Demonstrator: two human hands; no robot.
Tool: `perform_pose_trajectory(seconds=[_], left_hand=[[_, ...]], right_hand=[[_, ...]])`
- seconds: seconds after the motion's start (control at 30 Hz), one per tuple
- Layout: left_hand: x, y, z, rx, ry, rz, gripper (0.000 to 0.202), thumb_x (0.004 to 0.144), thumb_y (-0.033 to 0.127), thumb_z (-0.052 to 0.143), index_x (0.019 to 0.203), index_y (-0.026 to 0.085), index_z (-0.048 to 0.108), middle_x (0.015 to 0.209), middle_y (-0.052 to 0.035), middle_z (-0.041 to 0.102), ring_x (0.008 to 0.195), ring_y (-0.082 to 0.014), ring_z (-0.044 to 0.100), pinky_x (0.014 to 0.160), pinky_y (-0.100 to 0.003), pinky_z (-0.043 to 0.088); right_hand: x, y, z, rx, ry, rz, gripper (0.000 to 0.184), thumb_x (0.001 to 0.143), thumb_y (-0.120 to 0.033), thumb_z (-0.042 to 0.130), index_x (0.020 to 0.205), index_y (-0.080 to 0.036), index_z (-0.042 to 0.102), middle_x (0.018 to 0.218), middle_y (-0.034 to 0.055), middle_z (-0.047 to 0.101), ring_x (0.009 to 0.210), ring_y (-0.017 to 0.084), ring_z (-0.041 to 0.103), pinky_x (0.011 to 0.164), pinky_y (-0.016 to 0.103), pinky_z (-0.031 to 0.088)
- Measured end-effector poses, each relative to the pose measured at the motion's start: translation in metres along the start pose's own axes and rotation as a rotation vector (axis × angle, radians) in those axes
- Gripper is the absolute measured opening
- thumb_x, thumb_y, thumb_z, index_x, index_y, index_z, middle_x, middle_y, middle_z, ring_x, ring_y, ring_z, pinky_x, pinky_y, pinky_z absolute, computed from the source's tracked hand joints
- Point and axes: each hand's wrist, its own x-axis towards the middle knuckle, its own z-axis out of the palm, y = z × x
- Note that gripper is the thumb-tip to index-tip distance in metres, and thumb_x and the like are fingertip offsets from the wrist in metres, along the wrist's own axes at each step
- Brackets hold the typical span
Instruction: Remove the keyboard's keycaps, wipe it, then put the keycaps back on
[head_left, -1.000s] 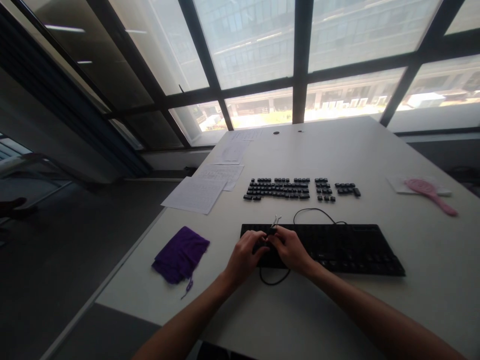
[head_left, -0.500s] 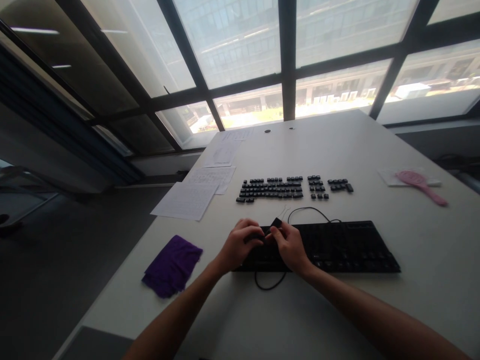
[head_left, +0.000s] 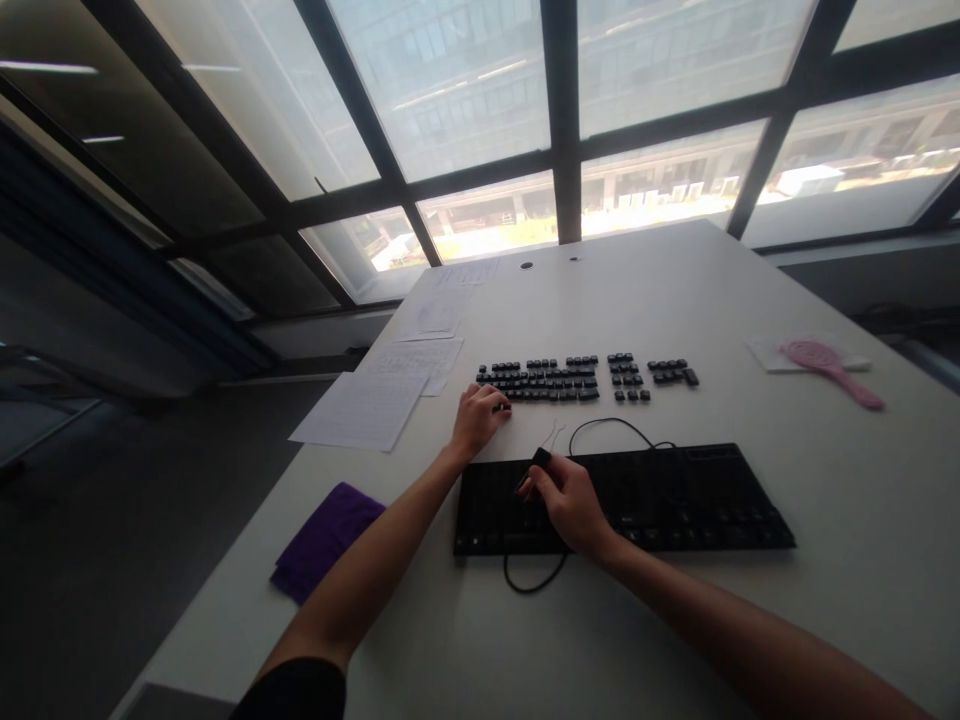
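My right hand (head_left: 574, 500) is closed around a keycap puller (head_left: 541, 458), whose thin wire loops point up and away. It hovers over the black keyboard (head_left: 690, 490), where many keycaps are off and a row along the near edge remains. My left hand (head_left: 480, 418) reaches past the keyboard to the near left corner of the loose keycaps (head_left: 559, 383). Its fingers are pinched on a black keycap (head_left: 501, 407) at the table surface. The hand hides part of the nearest row.
A folded purple cloth (head_left: 326, 540) lies at left, partly behind my left forearm. Written papers (head_left: 367, 410) line the table's left edge. A pink hairbrush (head_left: 825, 365) rests on a white sheet at right. The keyboard cable (head_left: 611, 420) curls behind and in front of the keyboard.
My left hand has moved away from the puller, forward and slightly left to the laid-out keycaps. My right hand stays over the keyboard with the puller. The view has shifted slightly.
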Motion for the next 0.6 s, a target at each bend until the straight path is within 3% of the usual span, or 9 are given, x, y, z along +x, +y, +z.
perform_pose_trajectory(seconds=[0.13, 0.23, 0.4, 0.5, 0.6], left_hand=[[0.001, 0.0, -0.002, -0.001, 0.031, -0.043, 0.013, 0.077, 0.018, 0.078, 0.088, 0.02, 0.073, 0.101, -0.0064, 0.064, 0.101, -0.0259, 0.053, 0.095, -0.042, 0.043], [-0.009, 0.011, -0.013, -0.034, 0.073, -0.073, 0.014, 0.079, 0.019, 0.077, 0.092, 0.021, 0.072, 0.101, -0.006, 0.063, 0.101, -0.0255, 0.053, 0.095, -0.042, 0.044], [-0.065, 0.058, -0.038, -0.188, 0.078, -0.07, 0.009, 0.091, 0.017, 0.061, 0.093, 0.021, 0.068, 0.097, -0.0046, 0.064, 0.098, -0.0229, 0.056, 0.091, -0.038, 0.046], [-0.107, 0.085, -0.042, -0.282, 0.004, -0.1, 0.014, 0.093, 0.014, 0.054, 0.094, 0.021, 0.066, 0.092, -0.0035, 0.066, 0.093, -0.0211, 0.057, 0.085, -0.035, 0.047], [-0.132, 0.099, -0.04, -0.339, -0.013, -0.126, 0.016, 0.092, 0.011, 0.052, 0.094, 0.021, 0.065, 0.09, -0.0038, 0.065, 0.089, -0.0209, 0.056, 0.08, -0.035, 0.047]], right_hand=[[0.001, -0.001, -0.002, -0.023, 0.022, -0.013, 0.029, 0.095, -0.035, 0.054, 0.077, -0.017, 0.068, 0.074, 0.0057, 0.071, 0.068, 0.018, 0.064, 0.065, 0.028, 0.048], [0.001, -0.004, -0.007, -0.093, 0.049, -0.044, 0.027, 0.094, -0.034, 0.055, 0.076, -0.017, 0.065, 0.072, 0.0046, 0.068, 0.066, 0.018, 0.061, 0.062, 0.028, 0.045], [-0.004, -0.005, -0.015, -0.259, -0.106, -0.137, 0.019, 0.093, -0.025, 0.055, 0.076, -0.018, 0.061, 0.073, 0.0025, 0.065, 0.067, 0.017, 0.057, 0.063, 0.027, 0.043], [-0.008, -0.002, -0.015, -0.362, -0.22, -0.197, 0.015, 0.092, -0.02, 0.056, 0.078, -0.018, 0.061, 0.078, 0.0033, 0.066, 0.07, 0.018, 0.057, 0.065, 0.028, 0.042], [-0.013, -0.001, -0.014, -0.521, -0.302, -0.311, 0.015, 0.092, -0.016, 0.057, 0.077, -0.019, 0.061, 0.078, 0.004, 0.064, 0.073, 0.018, 0.056, 0.067, 0.028, 0.042]])
